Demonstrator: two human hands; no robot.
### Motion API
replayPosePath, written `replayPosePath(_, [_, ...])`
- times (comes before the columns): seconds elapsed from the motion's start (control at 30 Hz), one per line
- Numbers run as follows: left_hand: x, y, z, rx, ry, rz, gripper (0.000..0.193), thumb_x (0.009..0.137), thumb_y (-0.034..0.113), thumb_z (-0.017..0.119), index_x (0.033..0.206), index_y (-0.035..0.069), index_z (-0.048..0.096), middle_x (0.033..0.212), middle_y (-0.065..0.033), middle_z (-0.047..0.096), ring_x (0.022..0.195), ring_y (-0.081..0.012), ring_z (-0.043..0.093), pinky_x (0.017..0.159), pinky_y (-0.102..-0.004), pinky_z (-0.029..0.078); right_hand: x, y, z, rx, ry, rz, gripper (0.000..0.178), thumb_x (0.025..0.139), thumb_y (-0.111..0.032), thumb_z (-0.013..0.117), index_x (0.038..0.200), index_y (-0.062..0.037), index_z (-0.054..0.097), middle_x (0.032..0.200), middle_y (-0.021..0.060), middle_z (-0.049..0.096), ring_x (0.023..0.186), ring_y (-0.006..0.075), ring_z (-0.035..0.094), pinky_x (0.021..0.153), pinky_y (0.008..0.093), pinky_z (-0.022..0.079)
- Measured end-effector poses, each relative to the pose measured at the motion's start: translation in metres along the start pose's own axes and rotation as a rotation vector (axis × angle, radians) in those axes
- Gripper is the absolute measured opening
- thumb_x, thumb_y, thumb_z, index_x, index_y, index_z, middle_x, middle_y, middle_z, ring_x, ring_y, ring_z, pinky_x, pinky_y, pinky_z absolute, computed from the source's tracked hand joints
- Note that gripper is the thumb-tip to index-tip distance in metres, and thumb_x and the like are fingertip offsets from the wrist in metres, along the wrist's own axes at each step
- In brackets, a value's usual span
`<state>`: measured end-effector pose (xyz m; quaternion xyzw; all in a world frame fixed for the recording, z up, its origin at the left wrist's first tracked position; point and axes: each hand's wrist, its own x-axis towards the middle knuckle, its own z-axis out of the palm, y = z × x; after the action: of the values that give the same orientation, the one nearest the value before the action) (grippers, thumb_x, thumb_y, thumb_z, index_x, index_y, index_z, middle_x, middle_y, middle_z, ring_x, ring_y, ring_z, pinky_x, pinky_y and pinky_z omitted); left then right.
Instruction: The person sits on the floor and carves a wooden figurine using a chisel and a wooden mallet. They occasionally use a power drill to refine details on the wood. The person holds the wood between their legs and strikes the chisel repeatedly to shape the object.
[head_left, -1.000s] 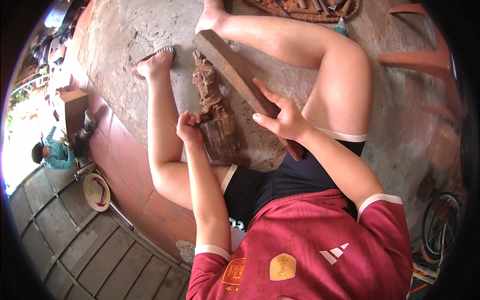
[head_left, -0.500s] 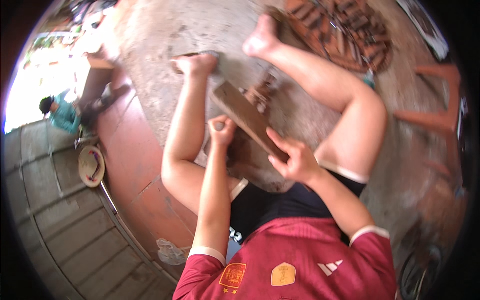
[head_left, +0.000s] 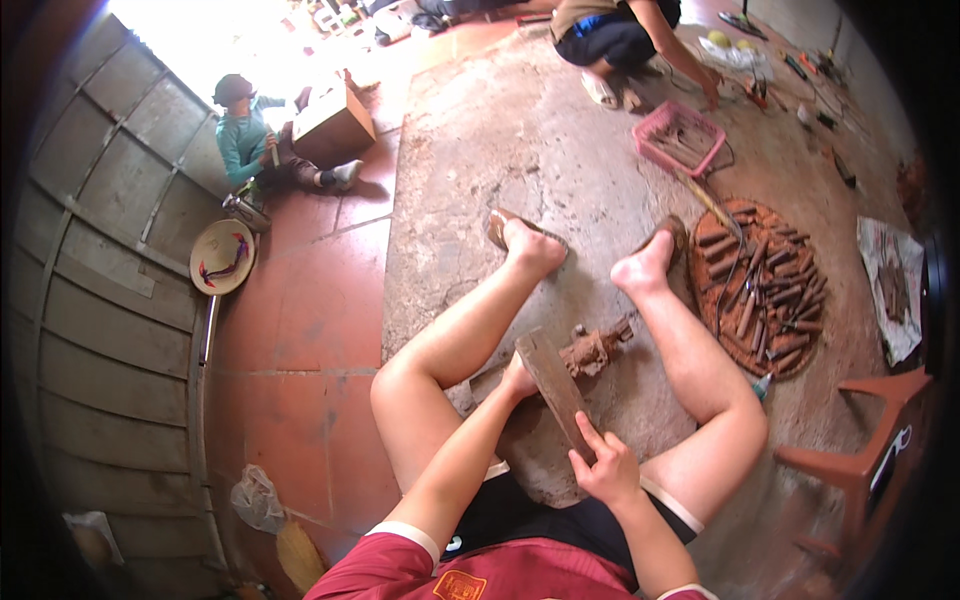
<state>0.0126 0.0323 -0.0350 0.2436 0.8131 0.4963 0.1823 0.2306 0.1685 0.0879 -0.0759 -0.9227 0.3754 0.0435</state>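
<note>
Concrete floor (head_left: 470,150) beside red tiles (head_left: 285,335), under carving (head_left: 594,351)

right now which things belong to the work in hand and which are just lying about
Seemingly in use:
wooden bat, in the right hand
carving, near the left hand
perhaps the tools

Seemingly lying about:
hat
plastic bag
chair

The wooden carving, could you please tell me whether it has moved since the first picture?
Yes, the wooden carving has turned clockwise, its narrow end pointing more away from the red tiles.
</note>
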Motion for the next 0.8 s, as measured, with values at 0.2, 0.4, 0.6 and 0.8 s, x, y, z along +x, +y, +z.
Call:
replayPosePath(0.2, [-0.003, 0.003, 0.001, -0.145, 0.013, -0.065, 0.034, 0.068, 0.022, 0.079, 0.094, 0.004, 0.065, 0.091, -0.0097, 0.063, 0.087, -0.0193, 0.055, 0.082, -0.0395, 0.048, -0.001, -0.006, 0.005, 0.025, -0.002, 0.036, 0.073, 0.072, -0.021, 0.074, 0.141, -0.0221, 0.048, 0.071, 0.0195, 0.057, 0.065, 0.0395, 0.061, 0.062, 0.0456, 0.051])
replayPosePath(0.4, [0.005, -0.002, 0.006, -0.019, -0.047, -0.029, 0.039, 0.071, 0.027, 0.077, 0.098, 0.002, 0.065, 0.098, -0.0156, 0.065, 0.093, -0.0229, 0.06, 0.084, -0.0392, 0.048, -0.004, 0.005, 0.013, 0.006, 0.034, 0.015, 0.073, 0.075, -0.024, 0.072, 0.142, -0.0277, 0.046, 0.069, 0.0172, 0.055, 0.062, 0.0388, 0.061, 0.059, 0.0461, 0.052])
replayPosePath(0.6, [-0.002, -0.109, 0.024, -0.045, 0.028, -0.18, 0.066, 0.071, 0.041, 0.079, 0.118, 0.002, 0.055, 0.121, -0.0205, 0.059, 0.116, -0.0291, 0.056, 0.096, -0.0368, 0.044, -0.002, -0.009, 0.018, 0.049, 0.128, -0.047, 0.071, 0.076, -0.024, 0.071, 0.142, -0.0258, 0.046, 0.071, 0.0188, 0.056, 0.062, 0.0395, 0.061, 0.059, 0.0463, 0.052])
replayPosePath(0.8, [0.001, -0.098, 0.021, -0.102, 0.017, -0.135, 0.066, 0.072, 0.039, 0.078, 0.119, 0.001, 0.054, 0.121, -0.0217, 0.059, 0.116, -0.0297, 0.056, 0.097, -0.0365, 0.044, -0.005, -0.002, 0.022, 0.003, 0.07, -0.023, 0.071, 0.077, -0.024, 0.071, 0.143, -0.0269, 0.045, 0.071, 0.0187, 0.056, 0.062, 0.0393, 0.061, 0.058, 0.0472, 0.052])
